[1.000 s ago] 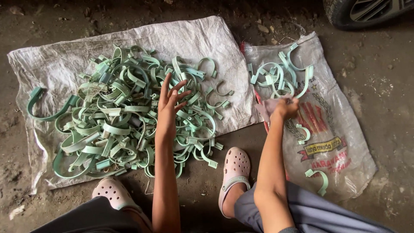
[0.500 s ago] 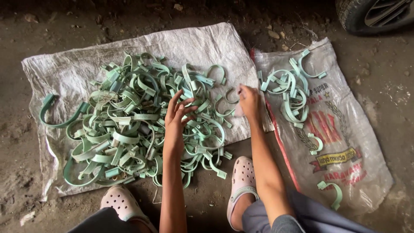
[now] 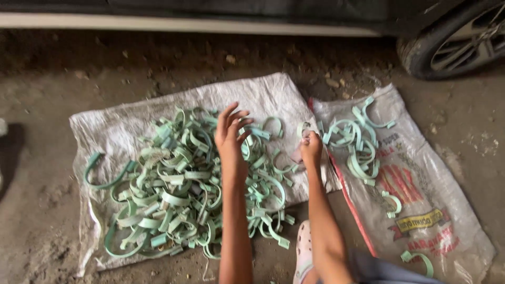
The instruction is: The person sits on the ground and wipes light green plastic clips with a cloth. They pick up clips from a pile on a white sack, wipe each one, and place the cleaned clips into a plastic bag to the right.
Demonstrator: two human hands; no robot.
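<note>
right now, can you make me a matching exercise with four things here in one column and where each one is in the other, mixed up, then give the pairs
Things
1. big heap of pale green curved plastic clips
2. smaller bunch of pale green clips
3. dark car wheel
4. pale perforated clog

Places
A. top right corner, on the dirt ground
B. on the plain white woven sack, under the open left hand
C. bottom, between the two forearms
D. on the printed sack, just beyond the closed right hand

Pairs: 1-B, 2-D, 3-A, 4-C
</note>
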